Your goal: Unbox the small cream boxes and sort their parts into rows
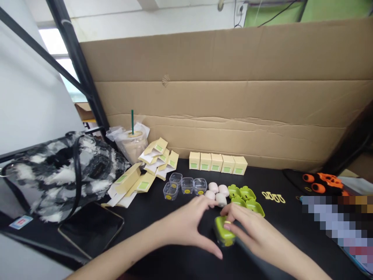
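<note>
A small clear square container with a green lid (223,229) and a yellow smiley sticker stands before me on the black table. My right hand (247,225) is closed at the lid, pinching a small pale yellow piece (227,222) against its top. Fingers partly hide that piece. To the left of the container, my left hand (192,225) is open, thumb and fingers spread apart, holding nothing. Just beyond my hands sit several whitish rounded pieces (213,188), several green lids (247,193) and several clear containers (187,185) with smiley stickers. Pale yellow loops (273,197) lie farther right.
Small cream boxes (211,162) stand in a row before a tall cardboard sheet (221,97). Unfolded cartons (159,157), a bagged drink (132,147), a furry bag (58,175) and a dark phone or tablet (91,229) are left. An orange-and-black object (328,182) lies right.
</note>
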Demonstrator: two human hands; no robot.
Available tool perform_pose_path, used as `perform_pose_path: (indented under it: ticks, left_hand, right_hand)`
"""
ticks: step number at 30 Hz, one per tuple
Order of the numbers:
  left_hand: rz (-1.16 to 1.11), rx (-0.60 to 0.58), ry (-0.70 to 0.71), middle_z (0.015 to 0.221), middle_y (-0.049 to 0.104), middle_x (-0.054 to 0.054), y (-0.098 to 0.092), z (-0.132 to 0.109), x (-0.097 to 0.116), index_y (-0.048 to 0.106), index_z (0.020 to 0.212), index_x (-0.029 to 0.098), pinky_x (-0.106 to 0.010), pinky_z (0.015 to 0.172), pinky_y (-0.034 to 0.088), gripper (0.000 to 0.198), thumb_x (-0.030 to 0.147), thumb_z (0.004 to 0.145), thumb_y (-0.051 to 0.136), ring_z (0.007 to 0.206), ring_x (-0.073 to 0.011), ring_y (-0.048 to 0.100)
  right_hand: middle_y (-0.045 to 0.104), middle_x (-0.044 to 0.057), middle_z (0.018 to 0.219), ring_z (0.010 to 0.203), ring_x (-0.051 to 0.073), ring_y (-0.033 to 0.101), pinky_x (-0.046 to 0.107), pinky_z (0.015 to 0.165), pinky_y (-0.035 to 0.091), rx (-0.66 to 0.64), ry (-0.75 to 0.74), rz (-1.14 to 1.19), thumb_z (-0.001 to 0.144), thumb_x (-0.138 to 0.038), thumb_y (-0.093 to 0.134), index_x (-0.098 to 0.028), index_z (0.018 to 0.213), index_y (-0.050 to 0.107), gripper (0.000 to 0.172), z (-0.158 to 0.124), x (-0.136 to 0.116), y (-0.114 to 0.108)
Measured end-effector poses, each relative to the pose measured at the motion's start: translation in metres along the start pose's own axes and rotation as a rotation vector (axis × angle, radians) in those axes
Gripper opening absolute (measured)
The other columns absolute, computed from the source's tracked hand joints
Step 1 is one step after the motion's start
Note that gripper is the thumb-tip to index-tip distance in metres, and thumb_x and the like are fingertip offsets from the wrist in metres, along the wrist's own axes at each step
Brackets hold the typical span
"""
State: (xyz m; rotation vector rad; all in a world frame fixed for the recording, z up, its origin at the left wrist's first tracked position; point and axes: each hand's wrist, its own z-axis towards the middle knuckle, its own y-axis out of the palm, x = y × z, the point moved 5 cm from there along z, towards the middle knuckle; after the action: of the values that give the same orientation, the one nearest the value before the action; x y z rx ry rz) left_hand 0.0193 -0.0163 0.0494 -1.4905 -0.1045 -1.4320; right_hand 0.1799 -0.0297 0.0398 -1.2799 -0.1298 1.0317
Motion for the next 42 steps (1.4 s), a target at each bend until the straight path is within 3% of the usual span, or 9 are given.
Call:
perform_pose_path:
  ticks: [5,14,20,28,31,34,37,39,42]
  left_hand:
    - [-0.117,0.062,-0.048,0.128,0.051,-0.011,0.032,0.002,-0.02,0.04,0.129,0.022,-0.039,0.1,0.038,0.069,0.026,0.069,0.073,0.116,-0.0274,0.05]
    - [0.592,0.11,-0.059,0.109,0.057,-0.008,0.0,-0.014,-0.024,0.052,0.11,0.016,-0.043,0.095,0.041,0.047,0.014,0.065,0.061,0.106,-0.0271,0.047]
    - [0.935,0.129,-0.08,0.117,0.051,-0.011,-0.032,-0.018,-0.036,0.052,0.116,0.018,-0.049,0.096,0.04,0.04,0.018,0.076,0.057,0.113,-0.0301,0.043]
    - [0.953,0.115,-0.114,0.118,0.052,-0.012,-0.048,-0.011,-0.053,0.048,0.121,0.016,-0.05,0.095,0.037,0.041,0.015,0.08,0.051,0.111,-0.0297,0.046]
    - [0.802,0.217,-0.101,0.125,0.048,-0.014,-0.047,-0.012,-0.045,0.043,0.127,0.018,-0.054,0.099,0.031,0.052,0.023,0.078,0.058,0.118,-0.0326,0.04]
    - [0.341,0.284,-0.167,0.109,0.056,-0.011,-0.031,-0.008,-0.038,0.042,0.125,0.02,-0.045,0.089,0.041,0.046,0.04,0.084,0.051,0.099,-0.0248,0.053]
    - [-0.451,0.019,-0.339,0.077,0.061,-0.006,0.017,0.003,-0.041,0.045,0.113,0.016,-0.027,0.055,0.044,0.05,0.057,0.087,0.036,0.056,-0.0132,0.055]
    - [-0.857,-0.11,-0.395,0.07,0.063,-0.006,0.044,0.009,-0.041,0.047,0.104,0.013,-0.024,0.049,0.042,0.058,0.065,0.082,0.037,0.049,-0.0116,0.055]
    - [-1.064,0.007,-0.385,0.066,0.063,-0.004,0.053,0.012,-0.049,0.045,0.094,0.014,-0.024,0.052,0.046,0.051,0.061,0.077,0.055,0.05,-0.0112,0.058]
  right_hand:
    - [0.064,0.005,0.092,0.085,0.017,0.064,0.028,0.073,0.053,0.119,0.035,0.072,0.093,-0.019,0.041,-0.022,0.084,0.047,0.012,0.0,0.0,0.011]
    - [0.063,0.005,0.101,0.095,0.016,0.062,0.026,0.079,0.051,0.586,0.094,0.197,0.093,-0.025,0.045,-0.025,0.086,0.047,0.007,-0.011,0.012,-0.028]
    - [0.063,0.004,0.1,0.096,0.016,0.061,0.028,0.079,0.048,0.557,0.088,0.177,0.092,-0.024,0.046,-0.025,0.084,0.047,0.008,-0.011,0.012,-0.03]
    - [0.061,0.005,0.103,0.099,0.017,0.059,0.03,0.081,0.046,0.519,0.125,0.191,0.093,-0.026,0.044,-0.025,0.084,0.047,0.009,-0.011,0.018,-0.026]
    - [0.06,0.005,0.103,0.099,0.017,0.059,0.03,0.081,0.046,0.5,0.145,0.215,0.094,-0.027,0.044,-0.025,0.084,0.047,0.01,-0.01,0.017,-0.024]
    - [0.06,0.004,0.105,0.099,0.016,0.059,0.03,0.083,0.046,0.481,0.15,0.281,0.094,-0.027,0.043,-0.025,0.085,0.046,0.01,-0.007,0.014,-0.014]
    - [0.061,0.002,0.103,0.099,0.015,0.059,0.028,0.084,0.047,0.466,0.122,0.356,0.095,-0.025,0.04,-0.026,0.087,0.046,0.009,-0.005,0.01,-0.001]
    - [0.061,0.002,0.105,0.102,0.015,0.058,0.028,0.086,0.046,0.454,0.118,0.329,0.095,-0.023,0.039,-0.026,0.088,0.046,0.01,-0.003,0.008,0.005]
    - [0.058,0.003,0.11,0.102,0.016,0.057,0.03,0.086,0.047,0.39,0.135,0.203,0.093,-0.023,0.044,-0.027,0.101,0.047,0.01,-0.001,0.006,0.008]
